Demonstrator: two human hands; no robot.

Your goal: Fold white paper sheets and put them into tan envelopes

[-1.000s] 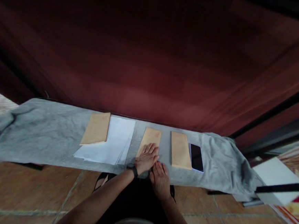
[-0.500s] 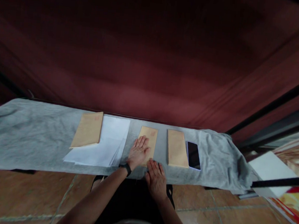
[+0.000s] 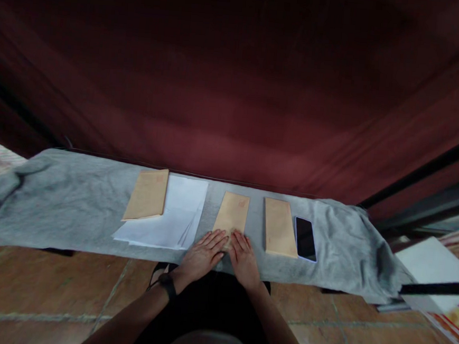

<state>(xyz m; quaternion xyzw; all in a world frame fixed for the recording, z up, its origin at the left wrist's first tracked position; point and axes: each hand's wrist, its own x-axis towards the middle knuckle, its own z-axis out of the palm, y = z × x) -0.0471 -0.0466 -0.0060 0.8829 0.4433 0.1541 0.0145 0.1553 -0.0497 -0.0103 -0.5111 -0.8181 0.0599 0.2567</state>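
Observation:
A brown paper envelope (image 3: 232,210) lies lengthwise in front of me on the grey cloth. My left hand (image 3: 204,253), with a dark band on its wrist, rests with extended fingers on the envelope's near left edge. On its near right edge lie the fingers of my right hand (image 3: 243,255), also stretched out. The fingertips of both hands come close together over the near end, which they partly hide. To the right is another brown envelope or stack (image 3: 279,228). More brown envelopes (image 3: 147,194) sit at the left, on top of white paper sheets (image 3: 176,218).
A phone (image 3: 306,238) with a pale purple edge lies right of the right-hand envelopes. The grey cloth (image 3: 80,202) covers a narrow bench before a dark red panel (image 3: 234,114). At the far right are a white board (image 3: 434,265) and a black bar (image 3: 438,288).
My left hand has slid back from the middle of the envelope to its near end, beside my right hand. The view has shifted slightly, moving everything rightward.

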